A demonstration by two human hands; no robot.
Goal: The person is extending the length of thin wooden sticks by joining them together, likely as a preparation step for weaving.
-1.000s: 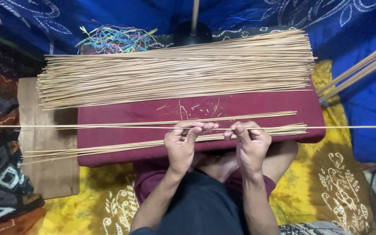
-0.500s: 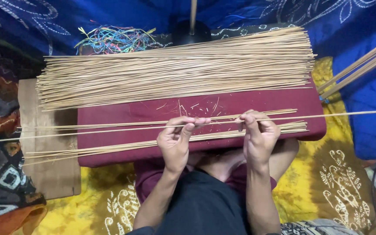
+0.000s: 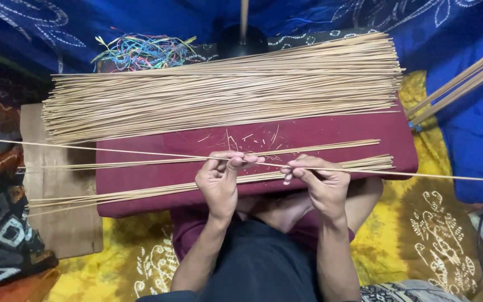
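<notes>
Tilted since the earlier frame, thin stick (image 3: 113, 149) now descends from left edge to right; left hand (image 3: 219, 182) and right hand (image 3: 320, 182) pinch it above maroon cushion (image 3: 141, 184).

1. A padded board (image 3: 141, 190) lies across the person's lap at the centre of the view.
2. A big stack of thin sticks (image 3: 225, 92) lies crosswise at 12 o'clock, on and behind the board's far edge.
3. Two smaller rows of sticks (image 3: 331, 148) lie on the board, nearer the person than the stack.
4. The left hand (image 3: 219, 182) and right hand (image 3: 317, 182) sit side by side at the board's near edge, pinching one long stick (image 3: 85, 147) that runs from 9 to 3 o'clock above the rows.
5. A tangle of threads (image 3: 141, 50) lies at 11 o'clock, behind the stack.
6. More sticks (image 3: 465, 78) slant at 2 o'clock.
7. A flat piece of cardboard (image 3: 57, 223) lies at 8 o'clock, partly under the board.
</notes>
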